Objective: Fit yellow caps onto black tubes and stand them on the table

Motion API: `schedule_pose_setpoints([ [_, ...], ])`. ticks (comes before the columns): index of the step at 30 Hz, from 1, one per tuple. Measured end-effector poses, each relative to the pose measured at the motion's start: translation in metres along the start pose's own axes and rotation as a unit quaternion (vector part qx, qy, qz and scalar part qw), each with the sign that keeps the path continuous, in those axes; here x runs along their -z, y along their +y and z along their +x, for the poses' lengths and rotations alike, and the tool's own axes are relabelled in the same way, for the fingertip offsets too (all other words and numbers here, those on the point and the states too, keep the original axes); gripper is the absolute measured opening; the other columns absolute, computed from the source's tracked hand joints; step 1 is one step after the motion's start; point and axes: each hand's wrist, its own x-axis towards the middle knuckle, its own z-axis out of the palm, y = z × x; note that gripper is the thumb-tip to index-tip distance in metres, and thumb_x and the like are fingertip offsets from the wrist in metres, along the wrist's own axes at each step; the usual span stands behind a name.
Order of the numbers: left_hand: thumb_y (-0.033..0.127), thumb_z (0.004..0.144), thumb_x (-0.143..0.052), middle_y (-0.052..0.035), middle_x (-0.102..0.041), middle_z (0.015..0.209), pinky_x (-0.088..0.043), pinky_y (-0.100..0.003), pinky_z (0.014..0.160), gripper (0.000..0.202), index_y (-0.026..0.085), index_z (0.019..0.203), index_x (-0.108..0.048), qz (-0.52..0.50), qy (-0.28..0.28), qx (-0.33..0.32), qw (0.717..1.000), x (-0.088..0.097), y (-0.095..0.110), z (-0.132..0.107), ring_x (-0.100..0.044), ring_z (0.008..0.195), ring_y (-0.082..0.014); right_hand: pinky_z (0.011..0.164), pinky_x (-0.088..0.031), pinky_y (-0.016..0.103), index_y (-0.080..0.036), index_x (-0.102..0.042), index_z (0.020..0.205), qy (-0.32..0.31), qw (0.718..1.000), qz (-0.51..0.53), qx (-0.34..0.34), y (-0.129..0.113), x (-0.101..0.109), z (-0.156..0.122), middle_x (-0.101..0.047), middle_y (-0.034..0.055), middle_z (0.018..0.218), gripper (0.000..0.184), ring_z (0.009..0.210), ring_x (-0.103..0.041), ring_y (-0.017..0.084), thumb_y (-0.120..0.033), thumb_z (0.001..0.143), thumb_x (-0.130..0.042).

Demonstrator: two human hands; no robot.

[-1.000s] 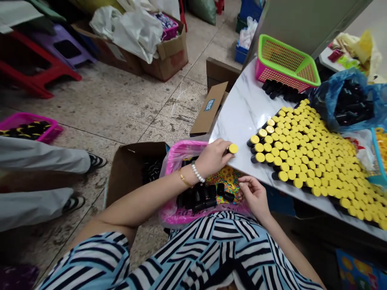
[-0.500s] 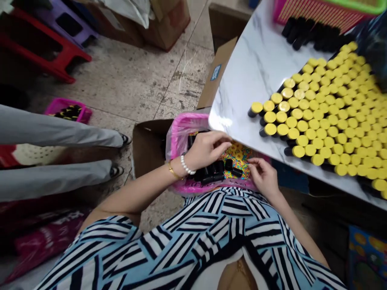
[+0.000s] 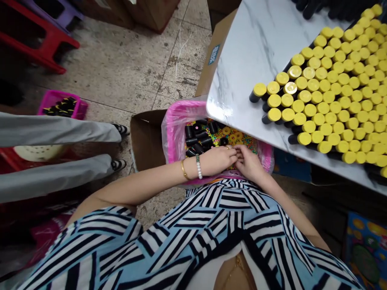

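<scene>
Our left hand [image 3: 215, 160] and right hand [image 3: 248, 162] meet over the pink tray [image 3: 178, 121], fingers [image 3: 237, 152] curled closely together, any hold hidden from us.

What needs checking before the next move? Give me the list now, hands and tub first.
Left hand: anything in its grip? Cannot tell, the fingers hide it.
Right hand: anything in its grip? Cannot tell.
Black tubes: within reach in the pink tub? Ok.
Yellow-capped tubes: packed in rows on the marble table? Ok.
Nearby person's legs: clear of the tub? Ok.
</scene>
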Motion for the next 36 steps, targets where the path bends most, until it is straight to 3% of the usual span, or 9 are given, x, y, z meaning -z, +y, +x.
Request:
schedule_pose_setpoints([
  [3, 0.013, 0.097, -0.052, -0.0147, -0.065, 0.098, -0.053, -0.036, 0.083, 0.018, 0.009, 0.095, -0.07, 0.017, -0.036, 0.01, 0.999, -0.013, -0.006, 0.01, -0.06, 0.094, -0.0239, 0.085, -0.056, 0.032, -0.02, -0.061, 0.12, 0.049, 0.999, -0.014, -0.011, 0.009, 0.013, -0.001, -0.074, 0.0077, 0.106, 0.032, 0.09, -0.072, 0.019, -0.013, 0.089, -0.055],
  [6, 0.016, 0.1, -0.048, -0.0159, -0.062, 0.114, -0.052, -0.034, 0.088, 0.023, 0.009, 0.114, -0.065, -0.007, 0.04, 0.039, 0.998, -0.012, -0.017, 0.007, -0.058, 0.1, -0.022, 0.083, -0.055, 0.033, -0.02, -0.068, 0.114, 0.099, 0.99, -0.093, -0.047, 0.016, 0.029, -0.001, -0.076, 0.008, 0.1, 0.023, 0.086, -0.072, 0.022, -0.025, 0.094, -0.057],
  [9, 0.013, 0.099, -0.045, -0.0159, -0.06, 0.12, -0.051, -0.035, 0.089, 0.031, 0.01, 0.126, -0.061, 0.006, 0.055, 0.055, 0.997, -0.005, -0.028, 0.003, -0.058, 0.101, -0.0216, 0.079, -0.054, 0.034, -0.021, -0.07, 0.114, 0.072, 0.978, -0.172, -0.095, 0.015, 0.033, 0.007, -0.077, 0.0095, 0.1, 0.029, 0.084, -0.071, 0.025, -0.04, 0.096, -0.058],
  [11, 0.014, 0.099, -0.047, -0.0148, -0.061, 0.113, -0.05, -0.035, 0.086, 0.026, 0.01, 0.114, -0.067, 0.026, 0.02, 0.041, 0.999, -0.003, -0.03, 0.006, -0.057, 0.096, -0.0215, 0.075, -0.053, 0.033, -0.02, -0.071, 0.114, 0.036, 0.968, -0.219, -0.116, 0.012, 0.028, 0.017, -0.077, 0.0118, 0.099, 0.034, 0.083, -0.071, 0.026, -0.046, 0.096, -0.058],
  [15, 0.018, 0.101, -0.045, -0.0149, -0.062, 0.103, -0.048, -0.038, 0.083, 0.029, 0.009, 0.091, -0.071, 0.06, -0.017, 0.031, 0.998, -0.006, -0.02, 0.018, -0.056, 0.094, -0.0236, 0.073, -0.052, 0.033, -0.02, -0.069, 0.118, 0.002, 0.958, -0.264, -0.11, 0.008, 0.014, 0.034, -0.076, 0.0129, 0.101, 0.032, 0.084, -0.07, 0.027, -0.039, 0.097, -0.054],
  [20, 0.014, 0.098, -0.047, -0.0169, -0.063, 0.096, -0.047, -0.04, 0.08, 0.026, 0.005, 0.089, -0.071, 0.073, -0.037, 0.044, 0.996, -0.015, -0.01, 0.026, -0.057, 0.093, -0.0264, 0.079, -0.053, 0.037, -0.018, -0.062, 0.13, 0.007, 0.956, -0.281, -0.079, 0.003, 0.013, 0.031, -0.069, 0.0162, 0.125, 0.038, 0.099, -0.068, 0.032, -0.033, 0.098, -0.05],
  [23, 0.011, 0.096, -0.049, -0.0165, -0.063, 0.097, -0.048, -0.036, 0.076, 0.022, 0.005, 0.09, -0.07, 0.061, -0.059, 0.032, 0.996, -0.02, -0.012, 0.026, -0.059, 0.088, -0.0235, 0.084, -0.053, 0.037, -0.019, -0.058, 0.136, -0.025, 0.961, -0.273, -0.035, 0.0, 0.017, 0.023, -0.061, 0.0161, 0.14, 0.041, 0.109, -0.065, 0.032, -0.031, 0.098, -0.052],
  [29, 0.022, 0.093, -0.064, -0.0132, -0.065, 0.107, -0.053, -0.032, 0.084, 0.024, 0.009, 0.113, -0.065, -0.093, -0.056, 0.058, 0.992, -0.011, -0.022, 0.024, -0.065, 0.094, -0.0215, 0.082, -0.053, 0.035, -0.02, -0.069, 0.118, -0.057, 0.961, -0.269, -0.041, 0.011, 0.032, 0.009, -0.068, 0.0144, 0.124, 0.028, 0.102, -0.068, 0.028, -0.026, 0.1, -0.048],
  [36, 0.016, 0.088, -0.07, -0.0058, -0.072, 0.104, -0.052, -0.028, 0.084, 0.033, 0.015, 0.12, -0.061, -0.292, -0.006, 0.058, 0.955, 0.003, -0.037, 0.013, -0.069, 0.09, -0.0167, 0.09, -0.052, 0.034, -0.021, -0.075, 0.113, 0.071, 0.985, -0.157, -0.021, 0.021, 0.046, -0.009, -0.075, 0.0112, 0.113, 0.031, 0.102, -0.069, 0.026, -0.035, 0.102, -0.05],
])
